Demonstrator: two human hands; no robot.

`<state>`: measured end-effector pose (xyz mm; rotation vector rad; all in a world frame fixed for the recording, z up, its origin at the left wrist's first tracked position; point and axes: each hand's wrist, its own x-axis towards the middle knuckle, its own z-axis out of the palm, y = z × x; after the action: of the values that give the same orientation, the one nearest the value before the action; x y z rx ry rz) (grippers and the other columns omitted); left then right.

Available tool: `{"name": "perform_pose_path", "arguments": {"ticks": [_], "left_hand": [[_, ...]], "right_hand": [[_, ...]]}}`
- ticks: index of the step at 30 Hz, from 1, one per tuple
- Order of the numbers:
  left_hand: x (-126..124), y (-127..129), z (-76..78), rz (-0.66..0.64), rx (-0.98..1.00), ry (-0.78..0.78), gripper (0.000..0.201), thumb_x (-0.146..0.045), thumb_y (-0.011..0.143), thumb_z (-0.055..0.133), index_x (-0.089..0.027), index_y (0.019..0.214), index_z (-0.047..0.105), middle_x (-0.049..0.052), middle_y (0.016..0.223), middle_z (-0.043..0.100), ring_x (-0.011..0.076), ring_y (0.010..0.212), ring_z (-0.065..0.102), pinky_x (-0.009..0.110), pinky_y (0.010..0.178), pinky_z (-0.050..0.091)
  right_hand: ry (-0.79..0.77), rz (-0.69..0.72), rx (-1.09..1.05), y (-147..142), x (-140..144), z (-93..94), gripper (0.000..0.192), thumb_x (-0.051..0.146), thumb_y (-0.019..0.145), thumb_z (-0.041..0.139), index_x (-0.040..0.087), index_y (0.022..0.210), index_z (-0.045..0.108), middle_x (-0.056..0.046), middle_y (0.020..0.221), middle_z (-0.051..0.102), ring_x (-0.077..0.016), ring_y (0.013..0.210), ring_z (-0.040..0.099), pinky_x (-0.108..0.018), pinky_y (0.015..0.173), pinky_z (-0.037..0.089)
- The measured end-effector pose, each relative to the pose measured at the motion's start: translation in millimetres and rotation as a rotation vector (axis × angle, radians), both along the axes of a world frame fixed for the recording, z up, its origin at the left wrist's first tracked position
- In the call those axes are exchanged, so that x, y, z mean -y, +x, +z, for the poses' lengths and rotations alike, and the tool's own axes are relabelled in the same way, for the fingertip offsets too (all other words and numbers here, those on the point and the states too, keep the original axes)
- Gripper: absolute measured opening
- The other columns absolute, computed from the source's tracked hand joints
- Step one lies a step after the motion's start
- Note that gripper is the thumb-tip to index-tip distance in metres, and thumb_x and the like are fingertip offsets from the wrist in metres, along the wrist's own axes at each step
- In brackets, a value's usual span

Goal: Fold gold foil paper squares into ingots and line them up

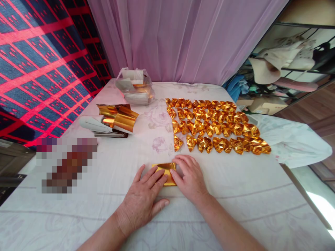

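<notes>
Both hands lie flat on a gold sheet (pixel 165 173) at the near middle of the table (pixel 235 209). The left hand (pixel 143 198) has its fingers spread and pressed down on the sheet's left part; the right hand (pixel 188 177) covers its right edge with the fingers close together and the tips bearing down. Neither hand pinches the sheet; it is pinned to the cloth

The step in hand looks like creasing a fold. To do it well, I judge the edges should be lined up before any pressure goes on, since foil keeps every wrong crease. One hand should hold the sheet still while the other runs a fingertip along the fold from the middle outward, pressing firmly. The soft cloth gives under the fingers, so a second pass may be needed for a sharp line

Counts: one sheet under the hands. The folded pieces (pixel 217 127) lie far right of the hands in four rows; the near row shows about ten, and I make the whole lot roughly forty-five, though the far rows overlap too much for an exact number. One stack (pixel 115 120) of loose sheets sits far left, too many to count. One bag (pixel 134 87) of more paper stands beyond it, near the curtain (pixel 183 38)
</notes>
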<state>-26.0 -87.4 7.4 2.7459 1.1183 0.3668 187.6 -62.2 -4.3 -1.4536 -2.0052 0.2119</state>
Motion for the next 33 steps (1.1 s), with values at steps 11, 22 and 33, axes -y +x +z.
{"name": "perform_pose_path", "arguments": {"ticks": [11, 22, 33], "left_hand": [[0.4, 0.4, 0.1, 0.009, 0.032, -0.022, 0.054, -0.050, 0.094, 0.053, -0.020, 0.139, 0.051, 0.012, 0.141, 0.057, 0.0309, 0.137, 0.045, 0.057, 0.119, 0.021], [0.3, 1.2, 0.6, 0.008, 0.026, -0.033, 0.055, -0.049, 0.093, 0.055, -0.021, 0.140, 0.050, 0.011, 0.141, 0.057, 0.0299, 0.138, 0.044, 0.057, 0.119, 0.022], [0.1, 0.6, -0.2, -0.020, 0.008, -0.026, 0.054, -0.048, 0.092, 0.056, -0.021, 0.138, 0.051, 0.010, 0.142, 0.057, 0.0307, 0.137, 0.045, 0.057, 0.118, 0.023]], "right_hand": [[-0.012, 0.006, 0.047, 0.3, -0.5, -0.2, 0.022, 0.023, 0.090, 0.056, 0.021, 0.107, 0.069, -0.009, 0.111, 0.065, -0.0259, 0.106, 0.055, -0.045, 0.096, 0.046], [-0.035, -0.001, 0.061, -0.7, -2.8, 2.6, 0.014, 0.020, 0.085, 0.058, 0.022, 0.096, 0.067, -0.009, 0.108, 0.064, -0.0257, 0.105, 0.055, -0.043, 0.093, 0.046], [-0.042, 0.017, 0.002, 0.4, -2.7, 2.2, 0.011, 0.016, 0.080, 0.058, 0.022, 0.089, 0.061, -0.009, 0.108, 0.063, -0.0266, 0.107, 0.054, -0.043, 0.093, 0.044]]}}
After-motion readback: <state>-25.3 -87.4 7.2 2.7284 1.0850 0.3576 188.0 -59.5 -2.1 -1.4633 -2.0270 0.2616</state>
